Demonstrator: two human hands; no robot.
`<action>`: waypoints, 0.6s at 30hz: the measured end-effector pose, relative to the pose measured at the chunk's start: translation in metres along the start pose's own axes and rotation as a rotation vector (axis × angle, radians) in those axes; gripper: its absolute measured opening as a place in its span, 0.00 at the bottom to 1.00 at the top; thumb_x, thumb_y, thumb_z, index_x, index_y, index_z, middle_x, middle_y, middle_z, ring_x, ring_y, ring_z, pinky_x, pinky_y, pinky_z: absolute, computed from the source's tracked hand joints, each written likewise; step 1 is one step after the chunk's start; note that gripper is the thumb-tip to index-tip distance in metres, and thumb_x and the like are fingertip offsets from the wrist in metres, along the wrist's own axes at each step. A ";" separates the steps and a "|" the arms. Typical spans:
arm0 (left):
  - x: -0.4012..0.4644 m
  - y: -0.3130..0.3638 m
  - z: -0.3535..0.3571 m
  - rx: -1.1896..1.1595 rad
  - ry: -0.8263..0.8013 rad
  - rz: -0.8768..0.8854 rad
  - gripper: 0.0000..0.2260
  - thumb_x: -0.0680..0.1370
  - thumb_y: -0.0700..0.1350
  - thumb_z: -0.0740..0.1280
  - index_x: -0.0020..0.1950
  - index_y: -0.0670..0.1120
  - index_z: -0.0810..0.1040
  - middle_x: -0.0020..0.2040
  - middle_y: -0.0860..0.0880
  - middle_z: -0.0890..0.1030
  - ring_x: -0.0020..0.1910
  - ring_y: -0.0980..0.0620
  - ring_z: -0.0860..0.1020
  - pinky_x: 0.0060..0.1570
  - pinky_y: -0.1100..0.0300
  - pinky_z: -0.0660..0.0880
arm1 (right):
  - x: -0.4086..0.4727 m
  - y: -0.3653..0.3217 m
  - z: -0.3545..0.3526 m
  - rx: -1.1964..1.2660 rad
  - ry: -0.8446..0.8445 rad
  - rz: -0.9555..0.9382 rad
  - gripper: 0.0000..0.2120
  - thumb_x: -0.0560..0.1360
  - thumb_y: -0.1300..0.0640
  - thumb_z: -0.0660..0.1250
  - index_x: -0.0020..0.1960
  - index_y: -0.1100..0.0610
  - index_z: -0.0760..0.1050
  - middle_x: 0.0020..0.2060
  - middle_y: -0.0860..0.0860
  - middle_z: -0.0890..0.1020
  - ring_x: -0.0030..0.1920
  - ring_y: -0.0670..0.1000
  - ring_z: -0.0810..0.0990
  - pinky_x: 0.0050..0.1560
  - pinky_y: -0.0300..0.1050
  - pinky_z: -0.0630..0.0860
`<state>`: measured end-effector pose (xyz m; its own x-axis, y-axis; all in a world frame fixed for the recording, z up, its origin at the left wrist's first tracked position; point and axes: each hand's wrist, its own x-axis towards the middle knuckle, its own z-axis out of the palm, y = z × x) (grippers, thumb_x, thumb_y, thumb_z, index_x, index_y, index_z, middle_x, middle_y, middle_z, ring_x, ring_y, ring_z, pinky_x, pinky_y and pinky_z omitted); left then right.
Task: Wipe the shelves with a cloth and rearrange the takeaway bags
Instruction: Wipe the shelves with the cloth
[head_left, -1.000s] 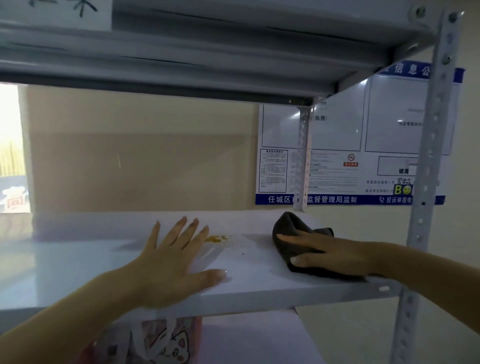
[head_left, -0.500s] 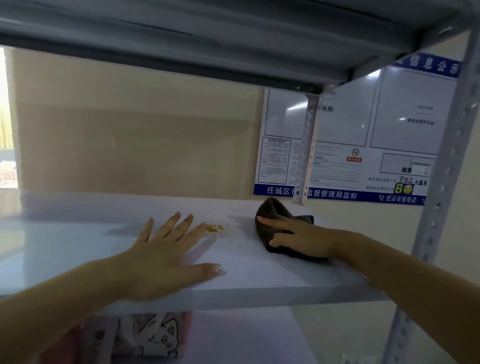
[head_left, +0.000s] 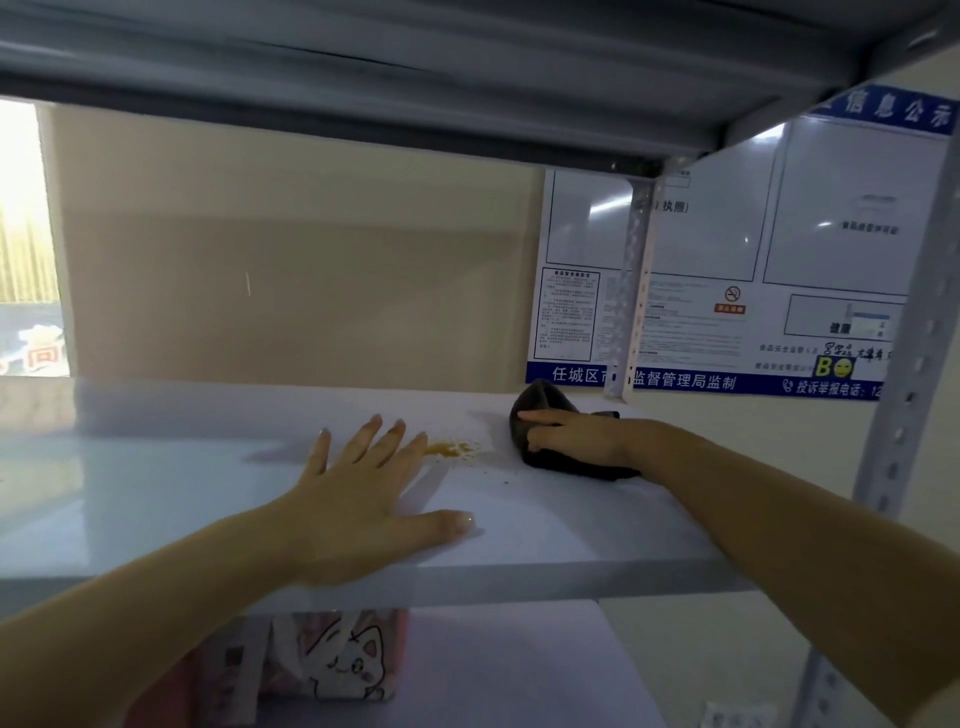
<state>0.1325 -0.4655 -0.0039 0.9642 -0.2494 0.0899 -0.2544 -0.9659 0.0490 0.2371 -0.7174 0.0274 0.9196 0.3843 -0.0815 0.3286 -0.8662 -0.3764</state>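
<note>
While right hand (head_left: 576, 436) grips it, cloth (head_left: 540, 415) bunched — long axis front-to-back

This looks like the pick-up or storage corner of a small food business. A white-and-blue food-safety information board (head_left: 748, 270) with licence frames and a no-smoking sign hangs on the beige wall. In front of the board stands a grey slotted-angle metal shelving rack (head_left: 904, 415). Below the board, on the rack's lower shelf, sits a takeaway bag printed with a cartoon cat (head_left: 337, 660).
</note>
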 end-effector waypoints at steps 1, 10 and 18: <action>-0.001 0.001 -0.001 -0.014 0.017 -0.011 0.53 0.57 0.80 0.35 0.77 0.55 0.34 0.76 0.57 0.33 0.73 0.56 0.29 0.72 0.44 0.32 | -0.001 -0.002 0.001 0.009 -0.006 -0.010 0.26 0.78 0.42 0.55 0.74 0.37 0.54 0.77 0.50 0.53 0.74 0.56 0.55 0.74 0.53 0.51; -0.015 -0.019 -0.011 0.166 0.217 -0.024 0.50 0.60 0.78 0.31 0.78 0.54 0.37 0.76 0.57 0.34 0.73 0.56 0.29 0.72 0.42 0.31 | -0.081 -0.022 0.017 0.071 -0.095 -0.136 0.27 0.77 0.45 0.61 0.71 0.29 0.55 0.73 0.39 0.55 0.72 0.46 0.58 0.74 0.45 0.54; -0.036 -0.076 -0.014 0.110 0.104 -0.114 0.50 0.59 0.80 0.32 0.76 0.58 0.35 0.74 0.58 0.32 0.71 0.58 0.27 0.72 0.45 0.29 | -0.028 -0.032 0.003 0.001 -0.066 0.007 0.31 0.74 0.36 0.59 0.73 0.32 0.49 0.77 0.48 0.52 0.75 0.54 0.55 0.73 0.51 0.51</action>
<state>0.1159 -0.3822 0.0028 0.9718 -0.1351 0.1930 -0.1290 -0.9907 -0.0436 0.2001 -0.6993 0.0391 0.9056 0.3987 -0.1447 0.3222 -0.8684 -0.3769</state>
